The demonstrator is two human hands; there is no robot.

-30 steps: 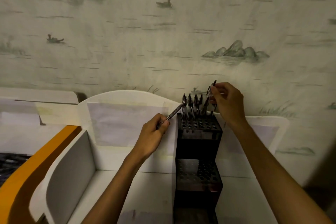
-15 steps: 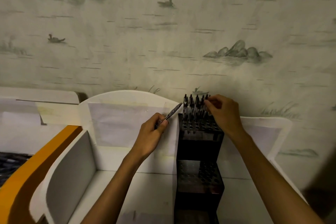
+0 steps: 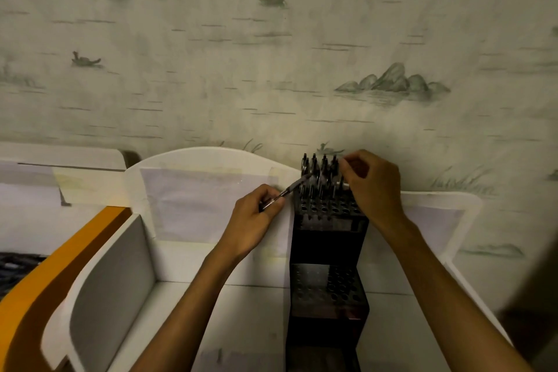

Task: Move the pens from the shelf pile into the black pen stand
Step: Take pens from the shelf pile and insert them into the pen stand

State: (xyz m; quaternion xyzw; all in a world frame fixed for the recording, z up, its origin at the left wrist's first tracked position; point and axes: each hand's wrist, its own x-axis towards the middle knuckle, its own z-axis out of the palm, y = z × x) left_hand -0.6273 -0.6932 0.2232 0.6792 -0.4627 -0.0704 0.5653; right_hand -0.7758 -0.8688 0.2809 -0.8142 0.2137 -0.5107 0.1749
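A black stepped pen stand point(image 3: 327, 229) stands on the white shelf point(image 3: 247, 311), against its back panel. Several dark pens point(image 3: 317, 169) stick upright out of the holes in the stand's top tier. My left hand point(image 3: 256, 220) pinches one dark pen point(image 3: 290, 190), which slants up and right toward the stand's top left corner. My right hand point(image 3: 371, 187) hovers over the right side of the top tier with fingers curled down among the pens; whether it still pinches a pen there is hidden. The lower tier point(image 3: 326, 284) shows bare holes.
A curved white side panel point(image 3: 111, 275) bounds the shelf on the left, with an orange curved board point(image 3: 45, 290) beyond it. A dark pile point(image 3: 15, 269) lies at the far left edge. Patterned wallpaper point(image 3: 271, 54) rises behind the shelf.
My right hand came down from above the stand, lowering its pen into the top tier among the others. My left hand kept its pen nearly still beside the stand.
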